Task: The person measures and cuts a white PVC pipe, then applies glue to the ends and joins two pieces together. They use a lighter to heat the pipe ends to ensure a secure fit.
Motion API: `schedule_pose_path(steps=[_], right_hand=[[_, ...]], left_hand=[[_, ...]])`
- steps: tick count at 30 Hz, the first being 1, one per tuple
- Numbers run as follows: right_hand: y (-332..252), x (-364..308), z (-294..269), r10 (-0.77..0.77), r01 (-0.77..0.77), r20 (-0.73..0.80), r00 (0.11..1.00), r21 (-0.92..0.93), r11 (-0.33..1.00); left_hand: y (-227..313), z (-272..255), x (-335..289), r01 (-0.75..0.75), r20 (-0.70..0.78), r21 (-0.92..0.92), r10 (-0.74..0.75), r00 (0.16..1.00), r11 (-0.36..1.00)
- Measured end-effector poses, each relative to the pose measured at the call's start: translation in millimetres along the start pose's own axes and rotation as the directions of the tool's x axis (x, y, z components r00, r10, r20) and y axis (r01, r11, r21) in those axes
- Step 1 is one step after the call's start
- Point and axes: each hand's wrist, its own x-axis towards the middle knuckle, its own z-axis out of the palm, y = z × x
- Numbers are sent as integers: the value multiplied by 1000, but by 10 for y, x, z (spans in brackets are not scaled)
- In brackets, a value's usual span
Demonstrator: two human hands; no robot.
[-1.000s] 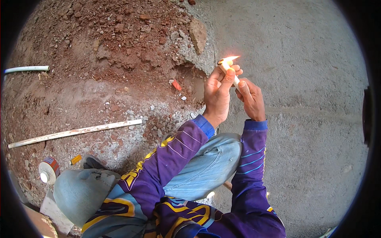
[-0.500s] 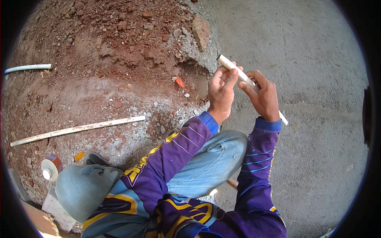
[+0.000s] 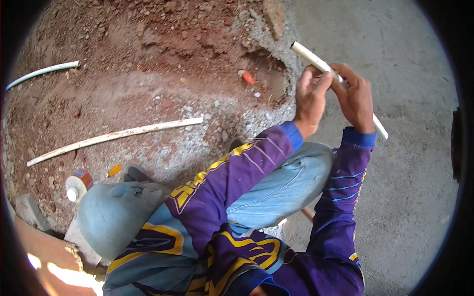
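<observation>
A short white plastic pipe [image 3: 312, 57] slants across in front of me, its open dark end toward the upper left and its other end past my right wrist. Around its middle, my left hand [image 3: 311, 98] pinches it between thumb and fingers. Close beside, my right hand [image 3: 356, 96] also grips the pipe, fingers curled over it and thumb near my left fingertips. Part of the pipe is hidden behind the right hand.
A long dirt-stained white pipe [image 3: 116, 139] lies on reddish soil at left, with another pale pipe [image 3: 42, 73] farther off. Near my left knee are a can with a white cap [image 3: 78, 185] and a small yellow object [image 3: 114, 170]. Rough concrete floor [image 3: 405, 197] spreads right.
The view has shifted, so the ground and my body appear farther right and higher. My left hand sits lower along the pipe, leaving more of its upper end bare.
</observation>
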Motion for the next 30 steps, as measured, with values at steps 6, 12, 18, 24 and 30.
schedule_pose_path(steps=[6,12,18,24,30], right_hand=[[186,-11,266,78,-110,163,984,195,975],[206,44,549,141,-127,257,956,-69,990],[135,77,586,99,-77,244,965,-98,992],[132,138,634,9,9,228,974,-79,997],[241,120,555,-9,2,192,981,36,999]], left_hand=[[-190,-51,-195,124,-155,122,-104,982,985],[-460,-411,-184,158,-275,-14,-155,949,987],[-374,-513,-141,183,-213,20,-174,961,983],[-351,-634,-40,184,-167,34,-176,970,982],[-370,-411,-94,203,-263,3,-195,945,979]])
